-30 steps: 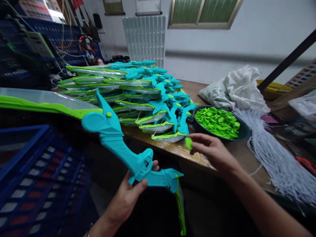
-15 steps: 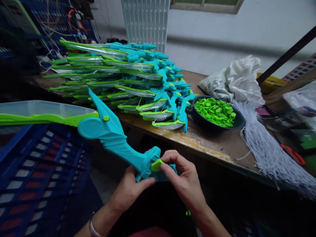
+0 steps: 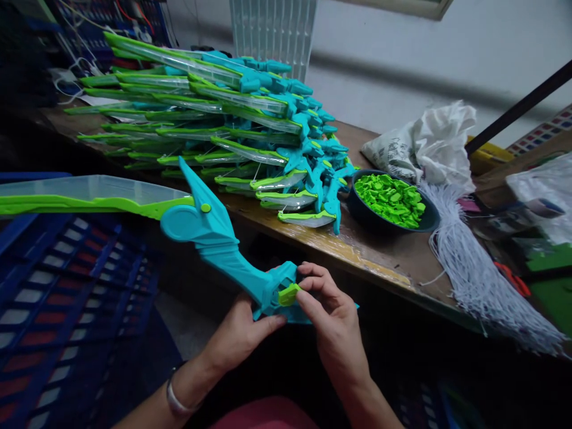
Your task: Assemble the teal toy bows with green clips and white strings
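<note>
The turquoise plastic bow-shaped frame (image 3: 223, 250) is slanting across the space in front of the table, with a long lime-green arm backed by clear film (image 3: 98, 204) extending from its upper end to the left. The left hand (image 3: 239, 336) is gripping it around its middle — fingers curling behind, thumb lying along the lower edge — so the hand is closed about the frame with no gap to see.

The right hand (image 3: 342, 325) is pinching a small flat lime-green plastic piece (image 3: 289, 295) between thumb and forefinger, the other fingers folding loosely above. A second ago that hand was carrying the piece beside the table edge, apart from the frame; now it is holding it at the recess in the frame's middle. That is putting both parts together at one spot, the left hand steadying and the right hand positioning. Whether the piece is sitting fully in the recess, I cannot tell.

Behind, a pile of similar turquoise and lime-green bows (image 3: 263, 104) is lying on the brown wooden table (image 3: 366, 259), and a round dark-blue bowl (image 3: 432, 217) is holding many loose lime-green pieces (image 3: 388, 199).
</note>
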The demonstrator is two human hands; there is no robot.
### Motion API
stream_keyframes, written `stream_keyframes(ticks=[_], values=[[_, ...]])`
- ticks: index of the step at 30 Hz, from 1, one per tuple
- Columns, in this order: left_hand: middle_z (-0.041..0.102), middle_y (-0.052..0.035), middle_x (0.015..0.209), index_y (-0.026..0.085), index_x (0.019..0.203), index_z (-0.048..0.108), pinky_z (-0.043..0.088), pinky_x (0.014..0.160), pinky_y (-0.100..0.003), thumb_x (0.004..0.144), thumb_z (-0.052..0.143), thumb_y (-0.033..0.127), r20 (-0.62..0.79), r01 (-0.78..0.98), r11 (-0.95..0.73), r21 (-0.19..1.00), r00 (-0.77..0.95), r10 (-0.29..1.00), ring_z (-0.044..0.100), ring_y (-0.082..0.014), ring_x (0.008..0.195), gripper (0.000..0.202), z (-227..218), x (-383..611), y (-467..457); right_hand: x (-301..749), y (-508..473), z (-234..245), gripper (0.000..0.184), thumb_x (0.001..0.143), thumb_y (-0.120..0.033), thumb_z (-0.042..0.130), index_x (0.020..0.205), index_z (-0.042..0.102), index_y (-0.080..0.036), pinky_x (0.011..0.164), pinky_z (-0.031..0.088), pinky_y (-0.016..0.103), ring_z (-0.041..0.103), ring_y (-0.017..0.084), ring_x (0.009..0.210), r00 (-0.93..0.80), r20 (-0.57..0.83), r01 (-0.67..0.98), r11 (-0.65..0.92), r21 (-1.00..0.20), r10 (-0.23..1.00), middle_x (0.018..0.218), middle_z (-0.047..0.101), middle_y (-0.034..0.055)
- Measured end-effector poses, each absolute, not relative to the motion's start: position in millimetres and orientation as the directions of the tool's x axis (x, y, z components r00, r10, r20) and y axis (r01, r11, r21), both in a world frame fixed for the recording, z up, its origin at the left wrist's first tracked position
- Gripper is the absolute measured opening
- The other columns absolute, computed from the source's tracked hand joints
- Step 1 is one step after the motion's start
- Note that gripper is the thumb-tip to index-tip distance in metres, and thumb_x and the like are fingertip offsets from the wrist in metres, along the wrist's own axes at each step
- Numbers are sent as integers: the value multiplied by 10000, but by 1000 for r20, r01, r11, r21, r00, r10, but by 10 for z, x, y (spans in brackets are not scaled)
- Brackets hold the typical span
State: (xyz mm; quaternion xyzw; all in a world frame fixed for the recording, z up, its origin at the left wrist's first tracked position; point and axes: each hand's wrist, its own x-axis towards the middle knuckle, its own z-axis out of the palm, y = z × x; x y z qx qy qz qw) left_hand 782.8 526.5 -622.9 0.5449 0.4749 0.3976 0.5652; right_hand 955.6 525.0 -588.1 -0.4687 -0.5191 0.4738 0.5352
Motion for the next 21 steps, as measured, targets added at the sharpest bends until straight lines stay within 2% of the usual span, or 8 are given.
stream_keyframes(ticks=[3, 7, 12, 16, 19, 21], values=[[554, -90, 1516, 273, 1453, 559, 255, 1258, -547, 836, 733, 419, -72, 62, 59, 996, 241, 968, 383, -360, 1487, 658, -6256, 7831, 5281, 9541, 5247, -5866, 79, 891, -320, 731, 865, 721, -246, 1150, 338, 509, 525, 300, 1297, 10, 94, 31, 94, -995, 996, 1407, 557, 37], [539, -80, 1534, 283, 1455, 558, 253, 1260, -546, 821, 743, 385, -52, 86, 31, 996, 251, 967, 384, -361, 1487, 668, -6259, 7819, 5287, 9527, 5256, -5867, 85, 889, -333, 726, 868, 729, -251, 1158, 336, 548, 536, 317, 1302, 7, 79, 74, 78, -994, 997, 1491, 512, 35], [528, -78, 1546, 274, 1458, 556, 283, 1257, -526, 820, 756, 441, -44, 58, 29, 998, 291, 956, 383, -364, 1488, 689, -6227, 7781, 5284, 9478, 5253, -5915, 66, 921, -301, 689, 901, 684, -238, 1124, 377, 545, 510, 319, 1337, 60, 192, 170, 180, -969, 979, 1491, 504, 64], [559, -67, 1523, 277, 1426, 588, 350, 1234, -479, 849, 724, 529, -18, 5, 17, 1000, 282, 959, 455, -337, 1447, 644, -6202, 7777, 5283, 9409, 5231, -5952, 14, 962, -255, 631, 965, 640, -246, 1101, 407, 507, 461, 295, 1383, 52, 332, 292, 304, -907, 942, 1506, 468, 63], [612, -34, 1473, 298, 1397, 604, 409, 1202, -419, 883, 717, 476, 3, 33, -11, 999, 229, 974, 521, -285, 1400, 556, -6209, 7790, 5287, 9370, 5203, -5956, 40, 970, -227, 605, 999, 617, -252, 1114, 411, 473, 461, 271, 1385, 16, 393, 336, 365, -868, 919, 1509, 450, 53], [631, -8, 1451, 317, 1384, 607, 447, 1172, -376, 891, 724, 431, 19, 35, -28, 999, 218, 976, 557, -255, 1369, 519, -6221, 7793, 5284, 9365, 5191, -5944, 88, 965, -218, 607, 1041, 588, -261, 1117, 418, 449, 465, 256, 1383, 2, 369, 309, 351, -884, 929, 1524, 430, 44]])
